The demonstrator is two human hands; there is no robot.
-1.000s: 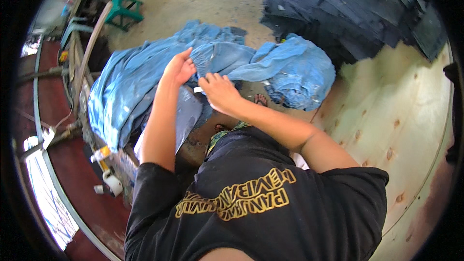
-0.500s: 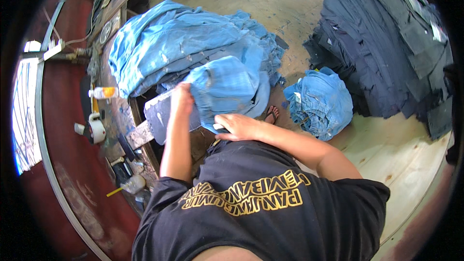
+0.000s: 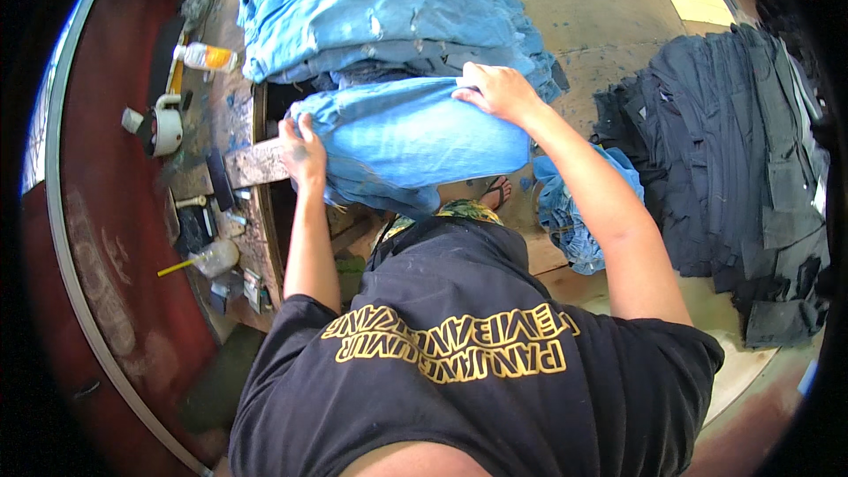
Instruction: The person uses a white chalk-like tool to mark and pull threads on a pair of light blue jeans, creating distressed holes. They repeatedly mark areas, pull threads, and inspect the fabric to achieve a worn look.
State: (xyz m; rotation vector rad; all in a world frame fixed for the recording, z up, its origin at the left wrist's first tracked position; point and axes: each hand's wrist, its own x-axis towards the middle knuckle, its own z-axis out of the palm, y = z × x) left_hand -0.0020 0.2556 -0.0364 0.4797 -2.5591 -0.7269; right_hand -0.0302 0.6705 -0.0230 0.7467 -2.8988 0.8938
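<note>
The left hand (image 3: 303, 152) and right hand (image 3: 505, 94), well apart, grip a blue denim garment (image 3: 424, 134) at 2 spots, just beyond the right edge of the desk (image 3: 223, 117). A bottle (image 3: 208, 57) is near that edge.

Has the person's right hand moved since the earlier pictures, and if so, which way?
Yes. Judged against the blue cloth bundle at the person's right, the right hand has moved forward and somewhat to the right.
</note>
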